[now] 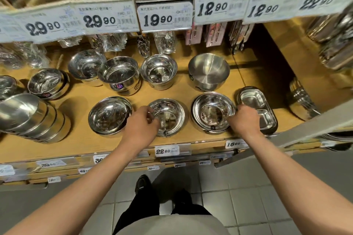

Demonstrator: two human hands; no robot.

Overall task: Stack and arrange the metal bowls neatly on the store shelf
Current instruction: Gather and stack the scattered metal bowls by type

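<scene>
Shiny metal bowls stand in two rows on the wooden shelf (pixel 76 145). My left hand (pixel 142 121) grips the left rim of the middle front bowl (pixel 170 115), fingers curled over its edge. My right hand (pixel 243 118) grips the right rim of the wider front bowl stack (pixel 211 111). Another bowl stack (pixel 108 115) sits to the left of my left hand. Behind stand a stack with a 316L sticker (pixel 119 77), a deep bowl stack (pixel 158 71) and a matte bowl (pixel 208 71). A stack tipped on its side (pixel 30 118) lies at far left.
A divided metal tray (pixel 256 101) lies right next to my right hand. Price tags hang on the shelf rail above and along the front edge. Packaged cutlery hangs at the back. A slanted grey shelf edge (pixel 305 131) crosses on the right. The tiled floor lies below.
</scene>
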